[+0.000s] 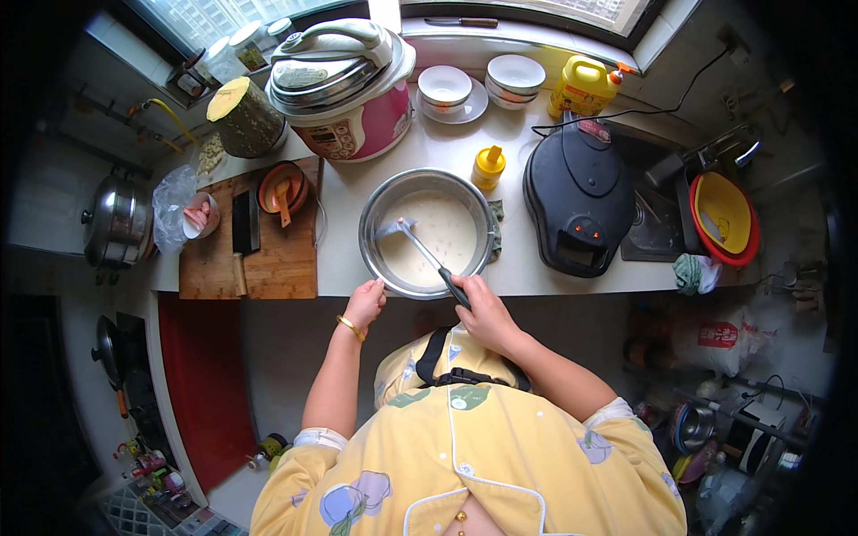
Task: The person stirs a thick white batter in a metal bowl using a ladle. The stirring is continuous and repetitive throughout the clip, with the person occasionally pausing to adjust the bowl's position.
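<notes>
A steel pot stands at the counter's front edge, holding a pale batter with small bits in it. My left hand grips the pot's rim at the near left. In my right hand is the dark handle of a ladle; its head rests in the batter at the pot's left side. A folded cloth lies against the pot's right side. Behind it stands a small yellow bottle. Farther right is a closed black electric griddle, two orange lights lit.
On the left, a wooden cutting board bears a cleaver and an orange bowl. An electric pressure cooker, stacked bowls and a yellow jug stand behind. The sink holds a red basin at right.
</notes>
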`<control>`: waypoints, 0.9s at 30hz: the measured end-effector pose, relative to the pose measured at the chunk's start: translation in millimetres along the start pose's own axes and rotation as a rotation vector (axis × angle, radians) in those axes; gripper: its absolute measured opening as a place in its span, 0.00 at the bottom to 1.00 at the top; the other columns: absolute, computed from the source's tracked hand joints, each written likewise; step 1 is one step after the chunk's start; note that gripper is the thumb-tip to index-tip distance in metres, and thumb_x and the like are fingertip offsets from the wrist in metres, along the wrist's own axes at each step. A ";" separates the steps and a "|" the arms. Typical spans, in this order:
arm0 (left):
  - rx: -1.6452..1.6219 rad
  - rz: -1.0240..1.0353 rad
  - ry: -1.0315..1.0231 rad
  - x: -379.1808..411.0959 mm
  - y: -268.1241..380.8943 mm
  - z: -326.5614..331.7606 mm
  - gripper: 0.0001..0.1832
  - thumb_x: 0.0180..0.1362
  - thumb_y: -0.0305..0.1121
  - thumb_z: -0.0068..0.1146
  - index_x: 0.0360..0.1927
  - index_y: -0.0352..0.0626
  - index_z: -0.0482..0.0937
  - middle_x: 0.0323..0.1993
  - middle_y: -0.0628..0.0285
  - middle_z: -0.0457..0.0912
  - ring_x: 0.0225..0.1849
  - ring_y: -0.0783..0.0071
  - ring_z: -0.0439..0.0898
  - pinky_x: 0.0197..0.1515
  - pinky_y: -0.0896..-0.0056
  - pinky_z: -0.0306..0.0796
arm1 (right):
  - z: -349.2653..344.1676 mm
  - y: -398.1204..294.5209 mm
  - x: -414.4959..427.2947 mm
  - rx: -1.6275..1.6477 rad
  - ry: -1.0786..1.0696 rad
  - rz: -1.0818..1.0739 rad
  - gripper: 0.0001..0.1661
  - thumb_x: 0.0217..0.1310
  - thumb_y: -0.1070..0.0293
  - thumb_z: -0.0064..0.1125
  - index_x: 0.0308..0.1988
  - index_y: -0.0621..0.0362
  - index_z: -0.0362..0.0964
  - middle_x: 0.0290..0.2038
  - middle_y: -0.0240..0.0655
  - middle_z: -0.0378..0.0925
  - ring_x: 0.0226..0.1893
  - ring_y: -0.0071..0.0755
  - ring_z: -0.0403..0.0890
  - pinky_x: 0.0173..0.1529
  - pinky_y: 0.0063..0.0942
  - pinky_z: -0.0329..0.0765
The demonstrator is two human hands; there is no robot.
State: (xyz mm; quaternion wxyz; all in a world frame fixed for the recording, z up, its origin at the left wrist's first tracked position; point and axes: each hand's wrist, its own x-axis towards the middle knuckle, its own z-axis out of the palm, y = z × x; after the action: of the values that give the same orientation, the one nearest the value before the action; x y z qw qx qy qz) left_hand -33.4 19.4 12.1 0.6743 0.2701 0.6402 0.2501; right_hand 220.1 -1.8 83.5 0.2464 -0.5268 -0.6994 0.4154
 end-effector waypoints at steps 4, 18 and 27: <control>-0.010 0.000 -0.006 2.2 -2.6 -1.8 0.12 0.62 0.44 0.41 0.28 0.50 0.69 0.14 0.76 0.62 0.11 0.88 0.53 0.12 0.83 0.46 | -22.8 -5.7 -14.5 -0.030 -0.108 0.081 0.26 0.49 0.78 0.50 0.51 0.60 0.60 0.44 0.45 0.66 0.47 0.48 0.70 0.50 0.34 0.68; -0.039 0.014 -0.021 3.1 -4.8 -2.3 0.11 0.62 0.43 0.42 0.28 0.50 0.68 0.13 0.76 0.61 0.10 0.88 0.52 0.12 0.83 0.45 | -15.0 -9.7 -5.2 0.052 -0.012 0.020 0.26 0.49 0.76 0.50 0.52 0.60 0.61 0.41 0.44 0.67 0.44 0.45 0.71 0.49 0.31 0.67; -0.055 0.000 -0.036 5.2 -6.8 -4.3 0.12 0.62 0.44 0.41 0.28 0.50 0.68 0.13 0.76 0.60 0.10 0.88 0.52 0.12 0.83 0.45 | -57.6 3.4 -19.3 -0.053 -0.115 0.035 0.25 0.46 0.79 0.51 0.49 0.56 0.65 0.40 0.40 0.69 0.43 0.46 0.72 0.46 0.34 0.70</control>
State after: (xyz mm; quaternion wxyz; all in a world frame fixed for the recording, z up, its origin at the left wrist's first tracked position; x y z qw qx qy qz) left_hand -37.4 18.1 3.5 0.6927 0.2560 0.6209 0.2627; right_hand 273.2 -1.1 113.2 0.1842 -0.5207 -0.7138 0.4306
